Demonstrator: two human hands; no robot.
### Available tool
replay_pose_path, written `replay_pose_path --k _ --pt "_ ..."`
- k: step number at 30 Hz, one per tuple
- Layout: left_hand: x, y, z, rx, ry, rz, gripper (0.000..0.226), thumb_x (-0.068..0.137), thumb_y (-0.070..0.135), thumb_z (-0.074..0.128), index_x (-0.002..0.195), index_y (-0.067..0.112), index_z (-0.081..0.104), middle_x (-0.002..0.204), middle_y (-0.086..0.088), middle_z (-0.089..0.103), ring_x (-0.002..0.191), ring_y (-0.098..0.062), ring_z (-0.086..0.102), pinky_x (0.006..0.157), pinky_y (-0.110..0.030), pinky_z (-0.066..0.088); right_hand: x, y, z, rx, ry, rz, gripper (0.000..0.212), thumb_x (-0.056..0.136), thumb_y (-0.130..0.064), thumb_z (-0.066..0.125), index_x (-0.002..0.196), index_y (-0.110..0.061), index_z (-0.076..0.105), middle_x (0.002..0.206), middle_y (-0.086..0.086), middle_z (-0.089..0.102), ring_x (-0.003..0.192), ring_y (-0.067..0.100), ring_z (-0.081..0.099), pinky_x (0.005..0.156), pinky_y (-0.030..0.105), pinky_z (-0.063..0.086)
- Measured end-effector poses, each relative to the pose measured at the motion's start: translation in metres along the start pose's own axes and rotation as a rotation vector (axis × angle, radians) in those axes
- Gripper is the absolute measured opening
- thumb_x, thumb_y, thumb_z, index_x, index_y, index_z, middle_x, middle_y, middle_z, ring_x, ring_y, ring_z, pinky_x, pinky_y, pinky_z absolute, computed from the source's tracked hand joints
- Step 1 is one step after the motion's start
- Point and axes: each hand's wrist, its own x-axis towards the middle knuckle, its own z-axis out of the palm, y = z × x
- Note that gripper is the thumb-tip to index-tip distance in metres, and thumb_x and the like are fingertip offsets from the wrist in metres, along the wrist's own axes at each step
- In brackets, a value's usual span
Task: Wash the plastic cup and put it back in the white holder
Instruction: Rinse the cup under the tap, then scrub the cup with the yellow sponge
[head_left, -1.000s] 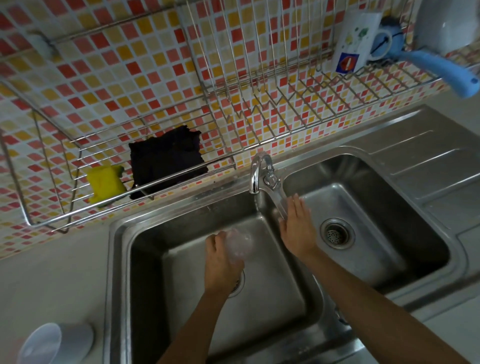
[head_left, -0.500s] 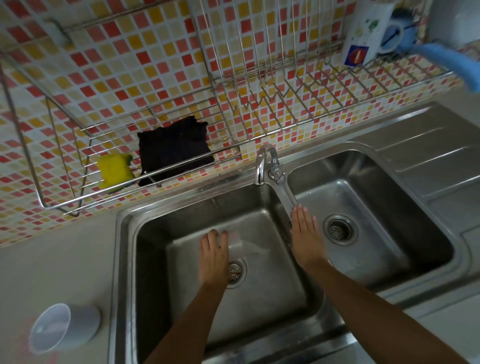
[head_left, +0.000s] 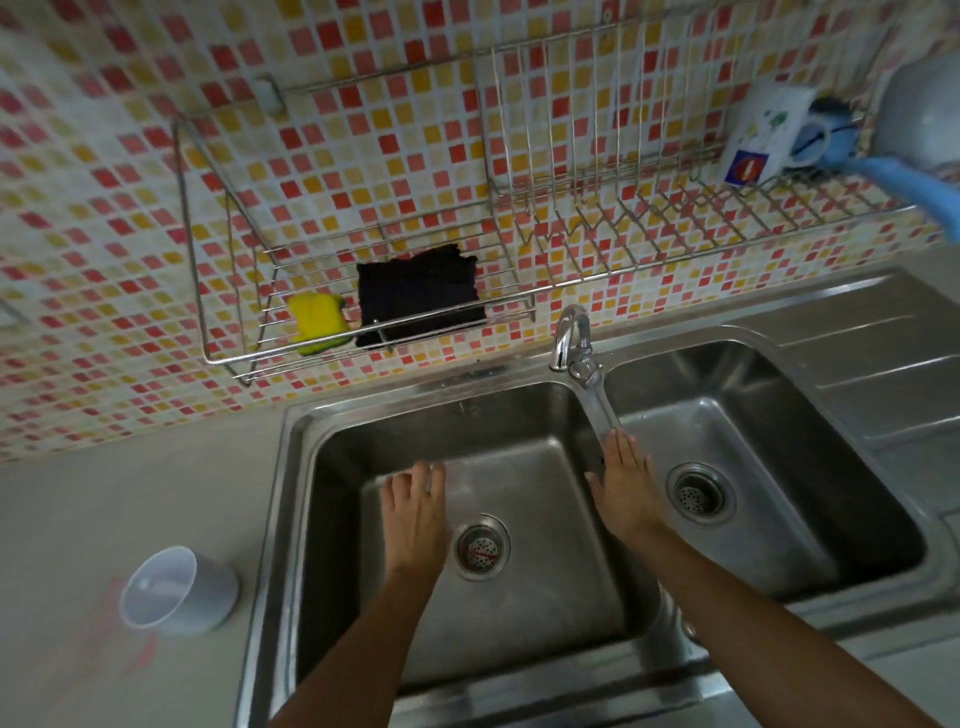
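A clear plastic cup (head_left: 461, 479) shows only faintly, low in the left basin (head_left: 550, 613) of the steel sink. My left hand (head_left: 415, 514) is over it and holds it by its left side; the grip itself is hard to make out. My right hand (head_left: 623, 488) lies flat with straight fingers on the divider between the basins, its fingertips touching the end of the tap lever (head_left: 600, 405). The white holder (head_left: 176, 592) stands on the counter left of the sink, its mouth facing me.
The tap spout (head_left: 569, 332) rises at the back between the basins. A wire rack (head_left: 395, 338) on the tiled wall holds a yellow sponge (head_left: 318, 322) and a black cloth (head_left: 421, 296). A mug (head_left: 763, 135) sits further right. Each basin has a drain (head_left: 480, 545).
My left hand has lowered the clear cup from under the tap toward the basin floor and shifted left. My right hand has stayed on the tap lever.
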Motion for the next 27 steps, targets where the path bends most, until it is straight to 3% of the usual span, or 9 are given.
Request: replay_pose_path --k 2,5,7,10,13,17,21,24,27 --pt "-0.010 -0.008 -0.002 -0.067 -0.042 -0.080 0.087 0.059 0.038 0.084 0.134 0.015 0.047 0.131 -0.010 0.053 0.111 -0.032 0.054 0.099 -0.047 0.042 -0.010 -0.020 -0.013 0.157 0.053 -0.070 0.059 0.100 -0.041 0.037 0.148 -0.009 0.027 0.153 0.012 0.031 0.142 0.030 0.027 0.115 0.041 0.024" --pt "-0.023 -0.018 -0.003 -0.165 -0.041 -0.146 0.088 0.066 0.052 0.076 0.139 0.018 0.041 0.135 -0.006 0.053 0.118 -0.031 0.052 0.102 -0.048 0.037 -0.025 -0.065 -0.039 0.277 0.105 -0.286 0.051 0.098 -0.049 0.034 0.125 -0.014 0.059 0.118 0.006 0.066 0.111 0.025 0.061 0.095 0.036 0.049" --pt "-0.030 -0.025 -0.009 -0.234 -0.007 -0.193 0.082 0.068 0.056 0.071 0.135 0.021 0.041 0.129 -0.004 0.058 0.115 -0.029 0.054 0.101 -0.049 0.036 -0.033 -0.099 -0.061 0.321 0.179 -0.396 0.038 0.098 -0.038 0.045 0.118 -0.014 0.066 0.113 0.003 0.069 0.104 0.020 0.063 0.091 0.036 0.051" --pt "-0.037 -0.037 -0.027 -0.326 0.066 -0.254 0.072 0.072 0.050 0.065 0.134 0.026 0.037 0.129 0.001 0.058 0.113 -0.028 0.056 0.105 -0.054 0.033 -0.045 -0.162 -0.104 0.387 0.294 -0.576 0.033 0.099 -0.035 0.044 0.109 -0.015 0.069 0.101 -0.004 0.069 0.092 0.009 0.061 0.079 0.028 0.052" --pt "-0.037 -0.055 -0.049 -0.388 0.048 -0.258 0.079 0.074 0.041 0.066 0.141 0.029 0.028 0.141 0.004 0.047 0.125 -0.027 0.049 0.115 -0.061 0.015 -0.046 -0.230 -0.148 0.482 0.369 -0.728 0.030 0.100 -0.031 0.046 0.107 -0.013 0.068 0.096 -0.005 0.067 0.087 0.005 0.057 0.074 0.021 0.046" --pt "-0.030 -0.089 -0.071 -0.495 0.077 -0.261 0.075 0.076 0.038 0.066 0.141 0.030 0.030 0.145 0.001 0.043 0.137 -0.026 0.038 0.115 -0.065 0.003 -0.003 -0.307 -0.177 0.395 0.286 -0.705 0.032 0.098 -0.033 0.047 0.121 -0.016 0.062 0.119 0.005 0.063 0.113 0.021 0.053 0.091 0.038 0.047" --pt "-0.029 -0.117 -0.088 -0.554 0.161 -0.255 0.072 0.078 0.036 0.069 0.140 0.028 0.033 0.146 0.001 0.043 0.137 -0.024 0.037 0.117 -0.059 0.010 0.046 -0.349 -0.173 0.128 -0.066 -0.597 0.042 0.097 -0.034 0.049 0.137 -0.019 0.049 0.142 0.013 0.046 0.135 0.033 0.034 0.107 0.045 0.035" --pt "-0.031 -0.135 -0.091 -0.605 0.206 -0.244 0.077 0.072 0.040 0.075 0.137 0.032 0.033 0.143 0.003 0.046 0.134 -0.024 0.040 0.115 -0.054 0.023 0.055 -0.368 -0.164 0.084 -0.151 -0.547 0.032 0.093 -0.035 0.055 0.112 -0.010 0.064 0.126 0.010 0.060 0.119 0.030 0.052 0.097 0.039 0.043" --pt "-0.036 -0.150 -0.082 -0.632 0.198 -0.221 0.084 0.066 0.047 0.079 0.134 0.037 0.031 0.138 0.007 0.050 0.131 -0.020 0.045 0.112 -0.053 0.030 0.058 -0.376 -0.159 0.152 -0.068 -0.433 0.023 0.087 -0.032 0.065 0.097 -0.011 0.060 0.100 0.005 0.063 0.093 0.024 0.059 0.075 0.032 0.047"
